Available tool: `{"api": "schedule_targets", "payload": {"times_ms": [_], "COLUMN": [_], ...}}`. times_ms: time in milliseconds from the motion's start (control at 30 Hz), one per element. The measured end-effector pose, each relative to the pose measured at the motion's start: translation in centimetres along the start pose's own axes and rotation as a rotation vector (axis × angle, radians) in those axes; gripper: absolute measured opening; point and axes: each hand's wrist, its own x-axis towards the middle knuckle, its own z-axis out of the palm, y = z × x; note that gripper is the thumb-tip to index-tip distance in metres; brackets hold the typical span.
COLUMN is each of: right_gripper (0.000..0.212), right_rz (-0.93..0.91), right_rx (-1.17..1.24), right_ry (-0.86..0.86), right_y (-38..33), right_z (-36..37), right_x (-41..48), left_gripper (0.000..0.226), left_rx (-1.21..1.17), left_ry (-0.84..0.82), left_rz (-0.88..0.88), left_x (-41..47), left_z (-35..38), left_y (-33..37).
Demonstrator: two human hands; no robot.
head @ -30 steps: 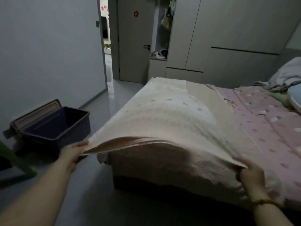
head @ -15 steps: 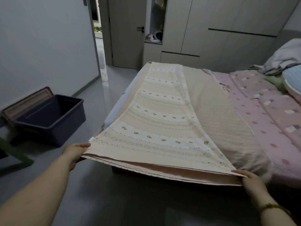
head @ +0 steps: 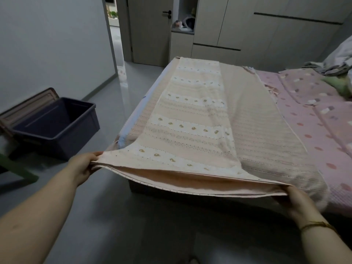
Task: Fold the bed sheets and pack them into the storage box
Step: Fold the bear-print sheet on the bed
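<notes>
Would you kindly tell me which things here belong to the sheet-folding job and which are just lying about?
For the job: peach sheet, its near corners gripped by the left hand and right hand; blue storage box.
Lying about: grey bedding, green cloth.

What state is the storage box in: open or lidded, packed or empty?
Open and, as far as shows, empty: the storage box has no lid on, its lid leans behind it, and the inside shows only bare dark walls.
</notes>
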Motion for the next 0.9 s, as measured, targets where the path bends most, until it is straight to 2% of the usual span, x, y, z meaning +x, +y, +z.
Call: {"api": "schedule_targets", "payload": {"times_ms": [167, 267, 367, 433, 533, 600, 633, 667, 700, 733, 767, 833, 900], "right_gripper": [0.023, 0.024, 0.025, 0.026, 0.028, 0.026, 0.020, 0.019, 0.035, 0.050, 0.057, 0.052, 0.036], "right_rz": [0.088, 0.128, 0.153, 0.170, 0.167, 0.113, 0.102, 0.091, 0.071, 0.028, -0.026, -0.095, -0.164], "right_rx": [0.111, 0.137, 0.042, -0.020, -0.043, -0.069, -0.056, -0.055, -0.095, -0.205, -0.346, -0.574, -0.738], "right_ry": [-0.031, -0.040, -0.045, -0.058, -0.054, -0.073, -0.096, -0.125, -0.170, -0.191, -0.210, -0.194, -0.068], "right_y": [-2.0, -2.3, -1.9, -1.5, -0.8, -0.7, -0.4, -0.1, 0.4, 1.3, 2.2, 4.2, 6.1], "right_z": [3.5, 6.1, 8.6, 10.5, 12.9, 14.7, 15.4, 16.1, 16.6, 17.0, 17.6, 17.8, 17.5], "right_x": [7.4, 12.7, 18.2, 21.6, 25.9, 28.0, 29.2, 29.8, 30.7, 31.5, 32.2, 32.7, 33.0], "left_gripper": [0.033, 0.056, 0.080, 0.071, 0.039, 0.046, 0.043, 0.030, 0.035, 0.052, 0.062, 0.068, 0.069], "left_rx": [-0.169, -0.187, -0.092, -0.038, -0.001, 0.039, 0.065, 0.088, 0.139, 0.204, 0.291, 0.533, 0.748], "left_ry": [0.026, 0.047, 0.066, 0.120, 0.140, 0.129, 0.123, 0.116, 0.110, 0.100, 0.078, 0.038, 0.034], "left_rz": [-0.041, -0.048, -0.051, -0.030, -0.004, 0.056, 0.073, 0.099, 0.102, 0.082, 0.060, 0.008, 0.021], "left_x": [4.9, 8.2, 11.9, 14.9, 19.1, 22.4, 23.9, 25.1, 26.5, 27.8, 29.1, 30.5, 31.2], "left_z": [5.3, 9.3, 13.5, 16.0, 18.4, 19.6, 20.5, 21.2, 21.8, 22.1, 22.5, 22.5, 22.3], "left_y": [1.9, 2.2, 2.0, 1.4, 0.7, 0.6, 0.5, 0.3, -0.3, -1.1, -2.1, -4.3, -6.6]}}
